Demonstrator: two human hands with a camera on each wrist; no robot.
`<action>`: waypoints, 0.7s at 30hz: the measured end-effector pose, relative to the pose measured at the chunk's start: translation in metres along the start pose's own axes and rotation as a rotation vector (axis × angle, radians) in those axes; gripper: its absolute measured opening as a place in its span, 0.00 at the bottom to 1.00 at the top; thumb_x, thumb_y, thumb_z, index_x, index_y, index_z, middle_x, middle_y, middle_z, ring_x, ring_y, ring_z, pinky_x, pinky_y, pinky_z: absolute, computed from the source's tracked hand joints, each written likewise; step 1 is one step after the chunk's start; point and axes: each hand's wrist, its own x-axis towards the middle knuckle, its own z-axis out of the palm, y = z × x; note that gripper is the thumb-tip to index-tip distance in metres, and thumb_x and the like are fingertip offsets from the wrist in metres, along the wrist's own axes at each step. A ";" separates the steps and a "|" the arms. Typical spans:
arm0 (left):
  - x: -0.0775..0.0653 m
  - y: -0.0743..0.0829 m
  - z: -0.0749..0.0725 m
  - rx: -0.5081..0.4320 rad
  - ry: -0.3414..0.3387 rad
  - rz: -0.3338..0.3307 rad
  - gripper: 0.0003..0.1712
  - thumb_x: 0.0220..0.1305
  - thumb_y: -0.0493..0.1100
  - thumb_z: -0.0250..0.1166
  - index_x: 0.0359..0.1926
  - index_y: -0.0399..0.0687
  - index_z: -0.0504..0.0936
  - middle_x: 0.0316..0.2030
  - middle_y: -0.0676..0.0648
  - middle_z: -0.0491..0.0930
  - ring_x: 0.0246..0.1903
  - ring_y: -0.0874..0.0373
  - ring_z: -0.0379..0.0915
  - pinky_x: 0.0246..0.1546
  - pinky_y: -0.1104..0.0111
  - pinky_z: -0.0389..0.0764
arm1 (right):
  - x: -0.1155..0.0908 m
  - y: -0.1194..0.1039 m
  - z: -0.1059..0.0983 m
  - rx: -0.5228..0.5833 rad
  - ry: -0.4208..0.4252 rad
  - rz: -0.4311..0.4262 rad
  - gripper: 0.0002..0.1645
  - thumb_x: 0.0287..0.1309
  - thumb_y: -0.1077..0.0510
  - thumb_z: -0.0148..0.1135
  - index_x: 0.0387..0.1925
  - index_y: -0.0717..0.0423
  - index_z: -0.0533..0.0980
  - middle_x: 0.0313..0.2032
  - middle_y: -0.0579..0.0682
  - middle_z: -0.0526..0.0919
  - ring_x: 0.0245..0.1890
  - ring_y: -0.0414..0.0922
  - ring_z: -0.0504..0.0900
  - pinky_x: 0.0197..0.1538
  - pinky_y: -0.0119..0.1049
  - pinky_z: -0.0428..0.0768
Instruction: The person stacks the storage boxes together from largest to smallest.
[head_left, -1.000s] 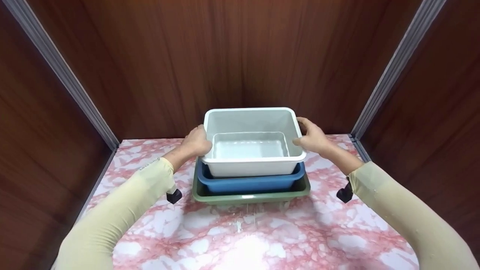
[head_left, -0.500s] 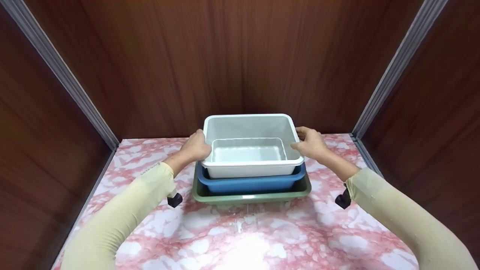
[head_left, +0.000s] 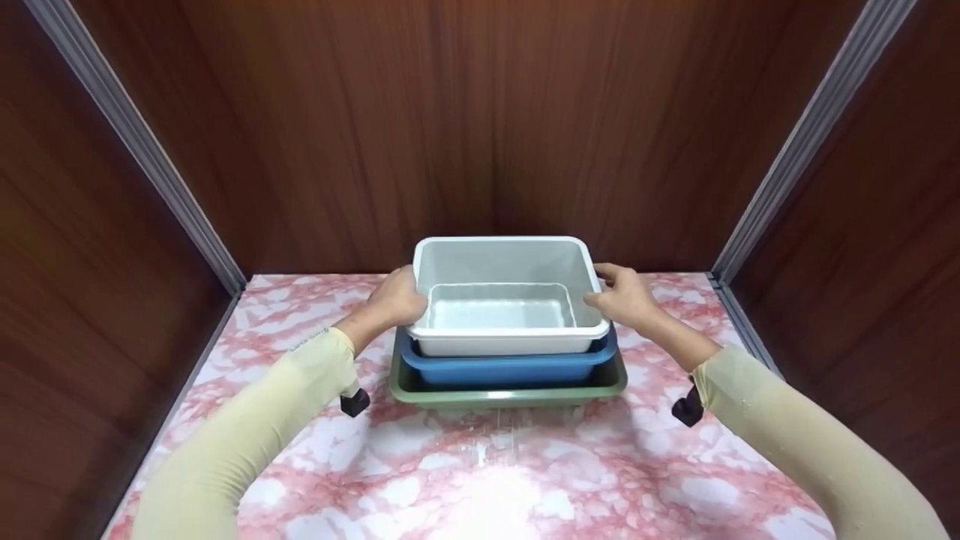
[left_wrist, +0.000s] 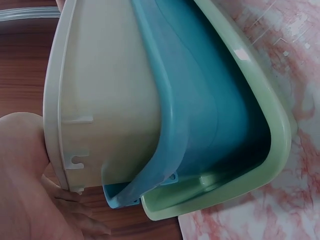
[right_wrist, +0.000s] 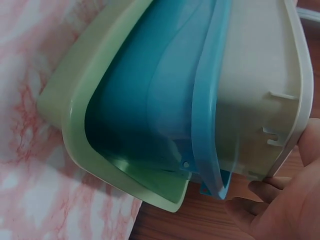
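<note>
A white rectangular plastic tub (head_left: 510, 345) stands partly inside a blue tub (head_left: 517, 369), which in turn sits in a wider green tub (head_left: 502, 397) on the table. At the white tub's left end my left hand (head_left: 399, 298) grips the rim, thumb over the edge and fingers beneath it. My right hand (head_left: 624, 300) holds the opposite end the same way, its thumb inside the rim. Both wrist views show the white wall (left_wrist: 110, 100) reaching down past the blue rim (right_wrist: 204, 110). Nothing lies inside the white tub.
The tubs rest on a table (head_left: 405, 487) with a pink and white marbled surface. Dark wood-grained panels (head_left: 487, 112) rise behind and at both sides, with grey metal posts (head_left: 142, 150) at the corners.
The white tub has come down lower into the blue tub, with both hands moving down along with it. The blue and green tubs have stayed in place on the table.
</note>
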 end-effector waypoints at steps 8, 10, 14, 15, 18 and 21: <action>-0.001 0.000 0.007 0.040 0.002 -0.018 0.27 0.58 0.37 0.55 0.59 0.32 0.70 0.48 0.38 0.76 0.46 0.47 0.71 0.52 0.55 0.71 | -0.004 0.001 -0.002 -0.037 0.013 -0.005 0.36 0.50 0.62 0.65 0.63 0.65 0.70 0.58 0.62 0.75 0.58 0.58 0.73 0.58 0.53 0.72; -0.001 0.000 0.008 0.050 -0.007 -0.024 0.28 0.58 0.38 0.55 0.60 0.31 0.68 0.50 0.37 0.75 0.47 0.47 0.71 0.53 0.55 0.71 | -0.004 0.003 -0.002 -0.047 0.015 -0.008 0.36 0.49 0.62 0.65 0.63 0.66 0.70 0.58 0.63 0.75 0.59 0.59 0.72 0.59 0.54 0.70; -0.002 0.001 0.009 0.072 -0.010 -0.010 0.30 0.57 0.37 0.55 0.62 0.33 0.68 0.52 0.37 0.74 0.49 0.47 0.69 0.55 0.55 0.69 | -0.005 0.005 -0.001 -0.070 0.012 -0.009 0.37 0.49 0.61 0.65 0.63 0.65 0.70 0.59 0.62 0.75 0.59 0.60 0.71 0.59 0.54 0.70; -0.002 0.001 0.009 0.079 -0.012 -0.009 0.30 0.57 0.37 0.55 0.62 0.33 0.68 0.52 0.37 0.74 0.49 0.47 0.69 0.56 0.54 0.69 | -0.005 0.005 0.000 -0.075 0.009 -0.006 0.37 0.49 0.60 0.66 0.63 0.65 0.70 0.59 0.62 0.75 0.59 0.61 0.70 0.59 0.54 0.70; -0.002 0.000 0.010 0.082 -0.022 -0.010 0.31 0.56 0.37 0.55 0.63 0.34 0.68 0.52 0.38 0.74 0.50 0.47 0.68 0.56 0.54 0.68 | -0.006 0.006 0.001 -0.094 0.010 0.009 0.38 0.49 0.58 0.67 0.64 0.64 0.70 0.60 0.61 0.74 0.59 0.60 0.70 0.58 0.54 0.71; -0.003 -0.001 0.012 0.068 -0.028 -0.014 0.31 0.57 0.37 0.55 0.63 0.34 0.67 0.52 0.37 0.73 0.50 0.47 0.69 0.56 0.54 0.69 | -0.007 0.008 0.002 -0.115 0.016 0.001 0.39 0.49 0.59 0.67 0.64 0.66 0.69 0.59 0.62 0.74 0.58 0.59 0.72 0.57 0.55 0.71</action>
